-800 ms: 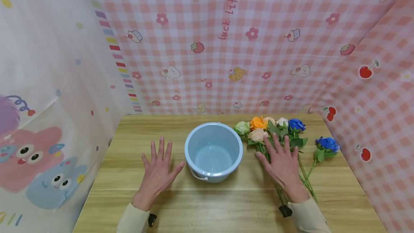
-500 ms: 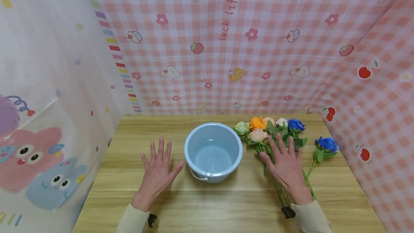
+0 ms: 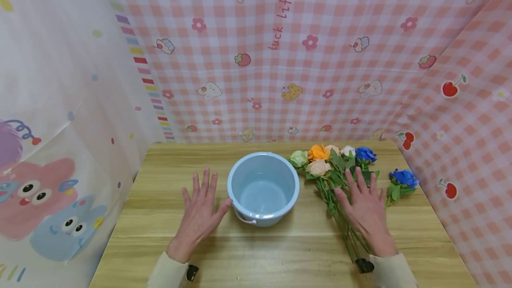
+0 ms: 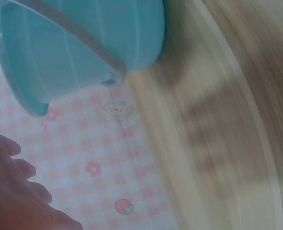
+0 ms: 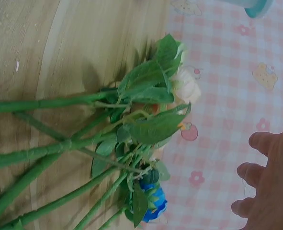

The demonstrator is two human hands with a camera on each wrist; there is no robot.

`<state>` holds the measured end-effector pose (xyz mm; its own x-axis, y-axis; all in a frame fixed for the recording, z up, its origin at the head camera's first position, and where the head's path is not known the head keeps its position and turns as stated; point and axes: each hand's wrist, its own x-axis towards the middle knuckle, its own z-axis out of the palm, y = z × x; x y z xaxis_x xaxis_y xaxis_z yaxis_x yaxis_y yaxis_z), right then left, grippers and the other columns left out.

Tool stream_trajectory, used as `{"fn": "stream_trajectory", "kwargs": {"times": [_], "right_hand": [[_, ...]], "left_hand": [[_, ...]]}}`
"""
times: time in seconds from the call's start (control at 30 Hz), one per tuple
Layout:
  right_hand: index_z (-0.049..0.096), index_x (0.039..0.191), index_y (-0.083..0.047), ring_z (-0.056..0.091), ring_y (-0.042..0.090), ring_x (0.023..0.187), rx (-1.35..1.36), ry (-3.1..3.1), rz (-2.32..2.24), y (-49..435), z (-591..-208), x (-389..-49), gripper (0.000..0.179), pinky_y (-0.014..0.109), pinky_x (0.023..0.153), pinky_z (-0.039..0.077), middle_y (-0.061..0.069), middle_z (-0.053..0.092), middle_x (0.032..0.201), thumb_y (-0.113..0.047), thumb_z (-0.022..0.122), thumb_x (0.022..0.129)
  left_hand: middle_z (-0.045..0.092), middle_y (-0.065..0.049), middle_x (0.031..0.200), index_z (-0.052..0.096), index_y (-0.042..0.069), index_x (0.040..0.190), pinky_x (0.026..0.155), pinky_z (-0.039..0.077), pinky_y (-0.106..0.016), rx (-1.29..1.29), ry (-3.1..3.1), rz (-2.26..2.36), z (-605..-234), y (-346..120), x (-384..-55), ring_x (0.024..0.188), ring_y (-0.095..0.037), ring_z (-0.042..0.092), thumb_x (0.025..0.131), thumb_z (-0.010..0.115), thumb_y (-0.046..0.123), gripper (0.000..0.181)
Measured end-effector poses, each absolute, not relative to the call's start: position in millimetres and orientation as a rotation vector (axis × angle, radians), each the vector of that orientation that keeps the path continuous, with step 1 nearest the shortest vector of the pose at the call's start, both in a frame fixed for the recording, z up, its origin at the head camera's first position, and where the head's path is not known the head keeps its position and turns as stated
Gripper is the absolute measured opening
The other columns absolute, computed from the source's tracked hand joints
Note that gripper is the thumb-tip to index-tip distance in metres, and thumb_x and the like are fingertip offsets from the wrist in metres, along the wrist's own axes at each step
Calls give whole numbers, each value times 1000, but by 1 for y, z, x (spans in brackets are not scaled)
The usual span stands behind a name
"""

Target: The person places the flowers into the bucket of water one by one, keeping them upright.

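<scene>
A light blue bucket (image 3: 260,222) stands upright mid-table with its handle hanging down the near side; clear water (image 3: 262,194) shows inside. Left of it my left hand (image 3: 200,214) is spread palm down, thumb tip right at the rim in the head view. My right hand (image 3: 366,212) is spread too, above the green stems (image 3: 344,226) of a bunch of artificial flowers. Their heads lie toward the back: a green one (image 3: 299,158), an orange one (image 3: 318,151), a peach one (image 3: 318,168), a white one and a blue one (image 3: 366,154). Neither hand holds anything.
A single blue flower (image 3: 404,178) lies apart by the table's right edge. The wooden table (image 3: 264,261) meets a pink checked cloth (image 3: 256,79) at the back and right. A white printed cloth (image 3: 80,79) hangs on the left.
My right hand has moved to the right, uncovering more of the flower stems. My left hand has shifted slightly right, toward the bucket. Bucket and flowers have stayed put.
</scene>
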<state>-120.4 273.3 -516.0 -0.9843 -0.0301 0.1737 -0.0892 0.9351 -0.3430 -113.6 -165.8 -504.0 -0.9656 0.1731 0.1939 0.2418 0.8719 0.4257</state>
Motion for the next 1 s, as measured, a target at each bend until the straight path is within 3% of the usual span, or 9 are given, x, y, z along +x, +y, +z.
{"fn": "stream_trajectory", "kwargs": {"times": [0.5, 1.0], "right_hand": [[11, 168, -15, -7, 55, 152, -12, -2940, 693, 308, -522, -114, 73, 86, 108, 2, 23, 8, 171, -53, 35, 110], [15, 164, 0, 3, 69, 144, -88, -2915, 909, 346, -537, -114, 69, 85, 106, 11, 34, 8, 166, -43, 27, 113]], "left_hand": [[11, -12, 173, 21, 8, 165, 115, 4, -79, -410, -2893, -703, -502, -145, -114, 157, -42, -2, 100, 53, 58, 89], [8, -7, 173, 15, 11, 167, 115, 4, -79, -438, -2931, -701, -505, -139, -116, 157, -41, -4, 100, 49, 63, 91]]}}
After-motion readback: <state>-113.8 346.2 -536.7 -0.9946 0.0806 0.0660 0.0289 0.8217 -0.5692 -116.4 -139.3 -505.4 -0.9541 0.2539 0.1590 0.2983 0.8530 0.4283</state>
